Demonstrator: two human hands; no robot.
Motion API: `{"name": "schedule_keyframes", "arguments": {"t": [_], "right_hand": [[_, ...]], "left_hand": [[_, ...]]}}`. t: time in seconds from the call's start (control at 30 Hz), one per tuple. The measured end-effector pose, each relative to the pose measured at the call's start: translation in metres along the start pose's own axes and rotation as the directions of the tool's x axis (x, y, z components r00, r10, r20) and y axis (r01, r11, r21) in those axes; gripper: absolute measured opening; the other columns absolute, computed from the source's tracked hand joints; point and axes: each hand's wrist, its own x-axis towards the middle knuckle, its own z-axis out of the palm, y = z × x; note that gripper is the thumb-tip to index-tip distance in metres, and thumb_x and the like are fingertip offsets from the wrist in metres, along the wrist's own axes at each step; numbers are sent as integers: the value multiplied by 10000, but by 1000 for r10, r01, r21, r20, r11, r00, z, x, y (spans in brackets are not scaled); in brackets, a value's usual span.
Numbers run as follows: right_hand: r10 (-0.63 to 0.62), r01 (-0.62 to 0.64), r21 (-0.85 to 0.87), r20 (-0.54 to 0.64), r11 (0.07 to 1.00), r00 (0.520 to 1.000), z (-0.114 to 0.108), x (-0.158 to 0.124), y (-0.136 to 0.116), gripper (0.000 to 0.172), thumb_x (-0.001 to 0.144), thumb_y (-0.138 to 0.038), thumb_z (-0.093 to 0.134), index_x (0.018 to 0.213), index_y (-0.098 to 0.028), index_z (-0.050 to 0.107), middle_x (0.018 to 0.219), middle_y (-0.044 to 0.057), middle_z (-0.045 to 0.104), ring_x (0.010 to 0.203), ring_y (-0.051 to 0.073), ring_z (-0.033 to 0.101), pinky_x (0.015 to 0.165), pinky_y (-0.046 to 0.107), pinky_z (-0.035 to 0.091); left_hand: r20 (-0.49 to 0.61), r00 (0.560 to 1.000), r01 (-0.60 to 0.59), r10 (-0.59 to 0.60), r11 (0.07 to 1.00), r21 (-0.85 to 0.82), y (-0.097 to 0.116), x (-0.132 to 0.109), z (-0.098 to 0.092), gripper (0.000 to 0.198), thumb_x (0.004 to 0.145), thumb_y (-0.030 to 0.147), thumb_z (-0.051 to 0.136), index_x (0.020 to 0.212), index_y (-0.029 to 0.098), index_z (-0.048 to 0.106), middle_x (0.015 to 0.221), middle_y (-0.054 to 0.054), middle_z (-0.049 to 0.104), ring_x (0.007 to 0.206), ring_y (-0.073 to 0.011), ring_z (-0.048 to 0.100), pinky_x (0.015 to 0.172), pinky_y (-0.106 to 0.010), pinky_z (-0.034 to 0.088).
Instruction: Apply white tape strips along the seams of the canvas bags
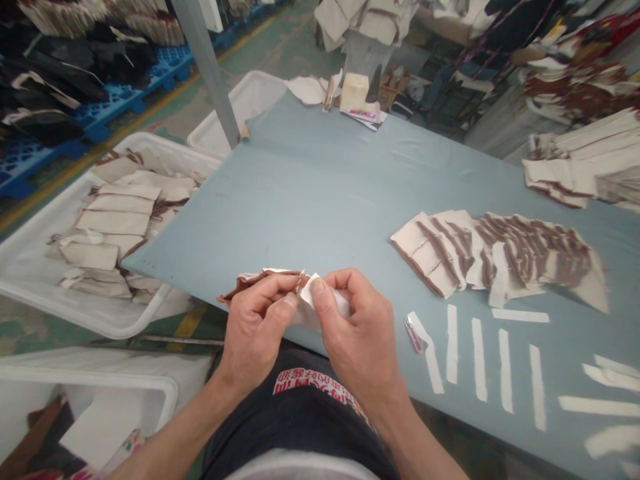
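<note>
My left hand (257,320) and my right hand (357,327) meet at the near edge of the blue-grey table (310,193). Both pinch one small cream and brown fabric piece (260,279), with its white part (313,293) folded between my thumbs and forefingers. The brown end sticks out to the left past my left hand. Just right of my right hand a small pink and silver clipper (414,333) lies on the table. Beyond it, a fanned row of similar cream and brown pieces (500,257) lies on the table.
Several white strips (477,350) lie along the near right of the table. White bins (60,293) to the left hold stacked pieces. More piles (580,167) sit at the far right. A grey post (210,73) stands at the table's left corner.
</note>
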Motion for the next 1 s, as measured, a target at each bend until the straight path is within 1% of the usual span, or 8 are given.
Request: {"name": "schedule_keyframes", "arguments": {"t": [0.13,0.23,0.3,0.43,0.53,0.67,0.87,1.0], "right_hand": [[8,-8,9,4,1000,1000,1,-1,0,287,941,-475,585,772,-245,617,621,-15,648,538,167,560,551,283,383],[0,0,5,-10,1000,1000,3,-1,0,290,943,-473,583,769,-244,618,607,-20,629,532,164,546,551,281,374],[-11,11,0,-21,1000,1000,4,-1,-1,285,939,-464,583,763,-243,616,603,-22,620,530,161,533,552,280,368],[-23,23,2,-36,1000,999,6,-3,0,275,933,-455,585,765,-240,615,611,-26,615,522,152,503,552,278,360],[-27,28,5,-40,1000,999,7,-4,3,273,930,-457,588,767,-239,614,593,-37,587,511,148,479,552,278,355],[-39,39,-4,-51,999,998,9,-5,5,260,930,-449,592,782,-237,618,594,-42,586,495,142,468,555,280,351],[-48,47,-10,-53,999,997,9,-5,5,264,931,-458,586,784,-241,614,598,-36,591,503,148,481,561,280,351],[-48,47,-12,-48,999,998,10,-4,6,269,930,-463,578,783,-241,611,613,-27,606,516,154,497,566,281,358]], "left_hand": [[18,1000,-23,23,1000,-1,-1,-1,-2,207,966,239,650,1000,216,853,972,-31,825,799,-186,686,721,-269,521],[26,998,-60,60,998,7,0,-1,-2,233,979,229,634,1030,226,861,989,-25,832,870,-190,692,804,-269,525],[28,998,-60,60,998,-7,0,-2,-2,230,978,238,638,1035,226,860,976,-19,832,853,-181,695,788,-257,529],[27,1000,-8,9,999,-52,0,-2,-2,157,948,257,701,992,217,847,929,-4,821,789,-158,714,722,-218,542],[39,999,10,-8,998,-57,-1,0,-2,116,916,253,741,963,208,837,915,1,809,799,-150,723,727,-194,548],[50,998,40,-36,997,-71,-1,2,-2,144,898,299,769,977,197,835,926,-8,807,814,-150,732,738,-183,564],[11,999,40,-40,999,-12,4,4,0,139,851,283,768,934,185,823,828,7,782,784,-145,736,724,-174,577],[-21,998,55,-54,998,40,8,5,3,178,844,308,758,909,153,816,814,-17,807,710,-139,708,672,-180,568]]}}
